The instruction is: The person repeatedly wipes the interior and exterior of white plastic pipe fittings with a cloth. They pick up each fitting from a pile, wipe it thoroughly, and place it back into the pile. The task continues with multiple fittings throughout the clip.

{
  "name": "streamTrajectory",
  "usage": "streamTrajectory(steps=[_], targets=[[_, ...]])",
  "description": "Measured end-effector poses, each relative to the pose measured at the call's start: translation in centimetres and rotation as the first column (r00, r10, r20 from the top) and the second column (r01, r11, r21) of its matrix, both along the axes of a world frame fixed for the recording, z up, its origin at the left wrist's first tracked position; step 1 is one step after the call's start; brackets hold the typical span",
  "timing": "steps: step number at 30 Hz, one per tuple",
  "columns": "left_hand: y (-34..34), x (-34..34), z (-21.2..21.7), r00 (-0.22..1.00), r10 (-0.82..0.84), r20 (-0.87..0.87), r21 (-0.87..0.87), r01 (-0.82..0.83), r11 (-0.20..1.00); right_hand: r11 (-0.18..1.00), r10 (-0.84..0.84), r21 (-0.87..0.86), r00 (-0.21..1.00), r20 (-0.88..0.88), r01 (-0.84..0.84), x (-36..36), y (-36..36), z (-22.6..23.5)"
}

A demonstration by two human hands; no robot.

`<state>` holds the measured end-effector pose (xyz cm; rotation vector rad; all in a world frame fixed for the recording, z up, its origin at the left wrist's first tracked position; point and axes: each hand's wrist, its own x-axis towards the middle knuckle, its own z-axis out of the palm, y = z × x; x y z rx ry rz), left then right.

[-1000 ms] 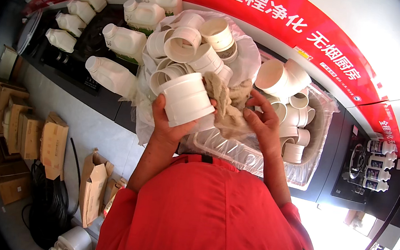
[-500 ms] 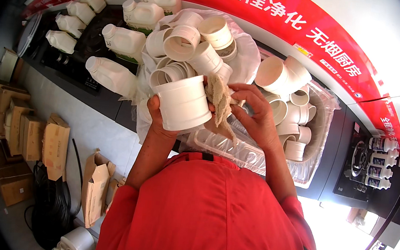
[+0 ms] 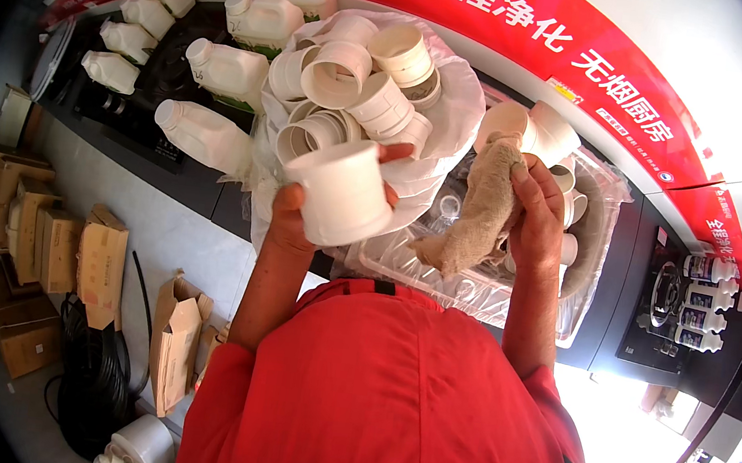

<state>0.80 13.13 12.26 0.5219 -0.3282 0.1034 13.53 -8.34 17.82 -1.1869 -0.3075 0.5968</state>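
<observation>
A wide white plastic pipe coupling [image 3: 339, 193] is held in my left hand [image 3: 292, 213], the thumb at its near left side and fingertips showing round its far right side. To the right, a beige cloth [image 3: 481, 203] hangs pinched in my right hand [image 3: 537, 216], apart from the coupling. Behind the coupling, a white plastic bag [image 3: 453, 117] holds several similar white pipe fittings [image 3: 338, 77]. Under and beyond the cloth stands a plastic-lined bin [image 3: 592, 257] with more white fittings, among them a large branched one [image 3: 551, 135] at its far edge.
Several white jugs [image 3: 224, 73] stand left of the bag on the dark counter [image 3: 185, 176]. Small dark-labelled bottles [image 3: 703, 317] stand at the far right. Cardboard boxes [image 3: 102, 265], a coil of black hose [image 3: 88, 382] and a white bucket [image 3: 147, 448] are on the floor at left.
My right hand has moved right, taking the cloth off the coupling's side. The coupling stays in my left hand, tilted slightly differently.
</observation>
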Motion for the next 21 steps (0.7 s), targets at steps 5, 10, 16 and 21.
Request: streamTrajectory(steps=[5,10,16,21], targets=[[-3.1,-0.1,0.3,0.968,-0.215,-0.13,-0.058,0.209,0.976,1.0,0.029,-0.012,0.998,0.047,-0.028,-0.5,0.4,-0.6],[-2.9,-1.0,-0.7,0.946,-0.239,-0.221,0.145,0.274,0.951,0.998,-0.006,-0.069,0.994,0.105,0.014,-0.6,0.4,-1.6],[-2.8,-0.9,0.4,0.935,-0.252,-0.247,0.191,0.303,0.934,0.983,-0.022,-0.171,0.974,0.228,0.062,-0.8,0.4,-1.6],[-1.7,-1.6,-2.4,0.948,-0.189,-0.254,0.106,0.222,0.969,0.992,0.042,-0.122,0.985,0.168,-0.021,-0.7,0.0,-1.2]])
